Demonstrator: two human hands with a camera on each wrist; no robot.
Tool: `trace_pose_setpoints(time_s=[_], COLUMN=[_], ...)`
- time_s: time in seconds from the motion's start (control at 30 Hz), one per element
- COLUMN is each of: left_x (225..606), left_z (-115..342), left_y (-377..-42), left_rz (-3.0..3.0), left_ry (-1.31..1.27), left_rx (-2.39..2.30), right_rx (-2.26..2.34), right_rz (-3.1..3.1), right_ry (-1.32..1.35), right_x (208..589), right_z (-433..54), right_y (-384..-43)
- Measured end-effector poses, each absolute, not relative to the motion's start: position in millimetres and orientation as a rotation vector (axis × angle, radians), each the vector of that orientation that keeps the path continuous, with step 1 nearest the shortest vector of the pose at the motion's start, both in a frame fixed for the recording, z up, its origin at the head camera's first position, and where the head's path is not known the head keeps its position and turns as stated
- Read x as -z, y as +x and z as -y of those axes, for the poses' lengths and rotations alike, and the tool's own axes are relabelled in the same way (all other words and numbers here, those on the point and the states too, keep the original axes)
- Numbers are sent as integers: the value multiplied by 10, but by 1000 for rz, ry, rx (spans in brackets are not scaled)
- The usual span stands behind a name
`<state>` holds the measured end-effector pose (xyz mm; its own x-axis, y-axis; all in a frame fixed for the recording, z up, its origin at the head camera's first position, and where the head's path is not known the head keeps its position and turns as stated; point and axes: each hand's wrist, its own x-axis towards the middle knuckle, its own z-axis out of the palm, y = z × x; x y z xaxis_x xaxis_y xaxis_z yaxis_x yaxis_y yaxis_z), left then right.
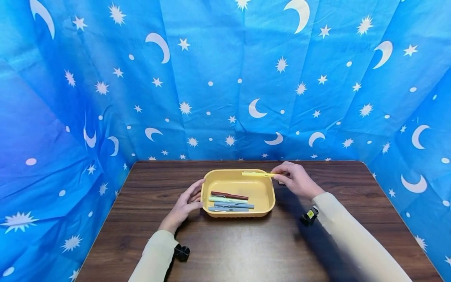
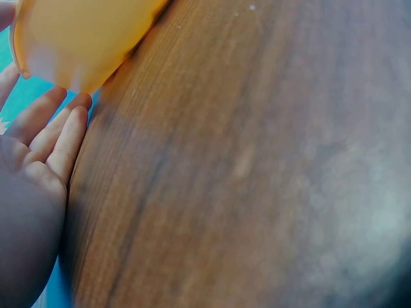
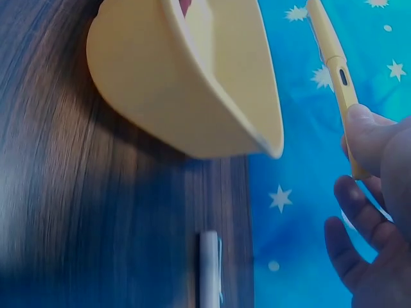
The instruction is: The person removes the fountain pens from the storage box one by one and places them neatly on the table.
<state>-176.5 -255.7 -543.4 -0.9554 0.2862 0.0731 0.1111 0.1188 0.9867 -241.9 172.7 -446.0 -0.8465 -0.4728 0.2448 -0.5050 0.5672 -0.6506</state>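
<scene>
A yellow rectangular tray stands on the table, with several pens lying side by side in its near half: a dark red pen, a pale green one and grey-blue ones. My left hand touches the tray's left side, its fingers fairly straight; the left wrist view shows them against the outer wall. Between thumb and fingers, my right hand pinches a yellow pen by one end. That pen lies roughly level above the tray's far right rim, its cap pointing left.
A pale pen with a clip lies on the dark wooden table to the right of the tray, mostly hidden under my right hand in the head view. Blue cloth with moons and stars hangs behind and at both sides.
</scene>
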Motion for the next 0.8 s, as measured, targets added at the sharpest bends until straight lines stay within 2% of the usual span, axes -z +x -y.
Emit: trace_pose_setpoints(time_s=[0.6, 0.8], left_x=[5435, 5439], left_z=[2557, 2554], left_y=[-1772, -1762], left_rz=[-2245, -2249], left_ry=[437, 434], left_rx=[-1968, -1966], right_rx=[-1081, -1059], right_rz=[2810, 2783], right_ry=[630, 630], right_x=[4574, 4649], right_z=[-2326, -2532], right_y=[-2323, -2278])
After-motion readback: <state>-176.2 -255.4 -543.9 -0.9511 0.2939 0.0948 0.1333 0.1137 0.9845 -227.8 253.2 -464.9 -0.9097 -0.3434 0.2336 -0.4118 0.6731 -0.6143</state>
